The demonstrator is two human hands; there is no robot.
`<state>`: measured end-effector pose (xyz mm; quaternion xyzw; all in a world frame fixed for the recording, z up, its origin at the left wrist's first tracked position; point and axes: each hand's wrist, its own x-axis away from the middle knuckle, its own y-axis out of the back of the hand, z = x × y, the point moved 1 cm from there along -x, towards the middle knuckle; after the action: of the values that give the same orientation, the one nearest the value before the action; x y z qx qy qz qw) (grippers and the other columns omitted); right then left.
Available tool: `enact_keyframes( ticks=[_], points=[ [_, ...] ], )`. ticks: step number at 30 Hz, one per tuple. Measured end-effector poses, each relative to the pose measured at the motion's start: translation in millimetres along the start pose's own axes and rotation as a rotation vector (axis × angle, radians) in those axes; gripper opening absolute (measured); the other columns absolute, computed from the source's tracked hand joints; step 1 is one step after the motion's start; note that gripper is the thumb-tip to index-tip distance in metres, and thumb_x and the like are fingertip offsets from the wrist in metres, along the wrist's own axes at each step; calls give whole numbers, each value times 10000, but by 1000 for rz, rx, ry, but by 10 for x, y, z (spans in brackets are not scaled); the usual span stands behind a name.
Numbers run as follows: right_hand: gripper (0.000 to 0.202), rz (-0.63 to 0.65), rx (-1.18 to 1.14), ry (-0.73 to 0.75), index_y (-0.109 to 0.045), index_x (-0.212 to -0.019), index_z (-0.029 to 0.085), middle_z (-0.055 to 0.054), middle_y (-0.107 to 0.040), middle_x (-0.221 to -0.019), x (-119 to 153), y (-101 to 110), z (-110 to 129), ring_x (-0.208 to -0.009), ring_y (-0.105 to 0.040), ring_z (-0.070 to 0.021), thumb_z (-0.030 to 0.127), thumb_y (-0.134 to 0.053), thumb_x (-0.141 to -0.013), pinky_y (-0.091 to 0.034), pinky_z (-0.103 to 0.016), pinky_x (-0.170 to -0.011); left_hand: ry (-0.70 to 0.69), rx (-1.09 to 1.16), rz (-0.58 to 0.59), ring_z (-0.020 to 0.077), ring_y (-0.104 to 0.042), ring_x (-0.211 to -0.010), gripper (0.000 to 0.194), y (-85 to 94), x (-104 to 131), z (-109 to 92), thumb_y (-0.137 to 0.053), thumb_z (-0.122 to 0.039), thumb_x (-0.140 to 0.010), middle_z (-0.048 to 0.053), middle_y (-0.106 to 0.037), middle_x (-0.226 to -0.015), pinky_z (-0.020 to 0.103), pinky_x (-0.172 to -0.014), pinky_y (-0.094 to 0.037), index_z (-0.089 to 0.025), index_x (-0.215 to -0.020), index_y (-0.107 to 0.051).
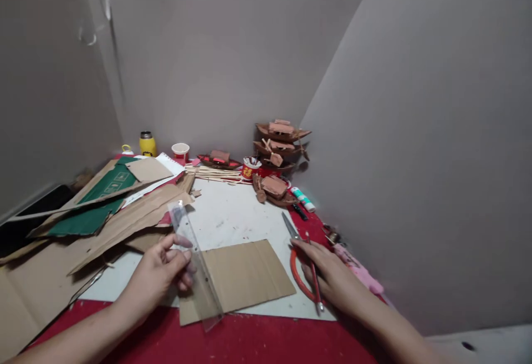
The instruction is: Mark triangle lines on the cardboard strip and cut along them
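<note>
A clear plastic ruler [198,259] is pinched in my left hand [168,264], tilted over the left part of a rectangular brown cardboard piece [249,272]. The cardboard lies flat on a white sheet, and its left part shows through the ruler. To the right, a red pencil [316,283] is in my right hand [326,272], its silver end toward me. The fingers of that hand also touch a pair of scissors [300,275] with orange handles, blades pointing away from me. How the fingers close underneath is partly hidden.
Cardboard scraps [137,220] and a green carton piece [95,203] are piled at left. Behind lie thin wooden sticks [216,173], paper cups [180,150], a yellow bottle [147,145] and stacked model boats [280,142]. A glue stick [303,199] and pink tool [359,270] line the right wall.
</note>
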<state>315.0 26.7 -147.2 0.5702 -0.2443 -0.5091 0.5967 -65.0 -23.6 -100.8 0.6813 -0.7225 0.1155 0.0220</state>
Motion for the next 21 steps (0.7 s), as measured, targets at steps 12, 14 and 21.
enact_keyframes(
  ticks=[12,14,21],
  points=[
    [480,104,86,40,-550,-1402,181,-181,-649,-1337,72,112,154,-1229,-608,-351,304,-485,-943,-509,-541,-997,44,-37,98,100,-577,-494,474,223,-129,154,-791,-577,-686,-13,-669,-645,209,-495,-447,-179,-765,-545],
    [628,135,13,112,-419,-1505,196,-191,-536,-1461,4,147,391,-1369,-463,-381,380,-568,-924,-432,-592,-1063,50,-51,121,102,-584,-505,476,229,-147,139,-788,-584,-690,-4,-680,-665,211,-505,-450,-175,-755,-554],
    [1075,604,-135,211,-252,-1582,242,-156,-382,-1580,-459,145,1083,-1456,-293,-408,460,-838,-707,-288,-584,-1160,93,-103,146,77,-514,-416,473,223,-136,49,-751,-597,-722,8,-684,-643,203,-452,-400,-163,-687,-565]
  ],
)
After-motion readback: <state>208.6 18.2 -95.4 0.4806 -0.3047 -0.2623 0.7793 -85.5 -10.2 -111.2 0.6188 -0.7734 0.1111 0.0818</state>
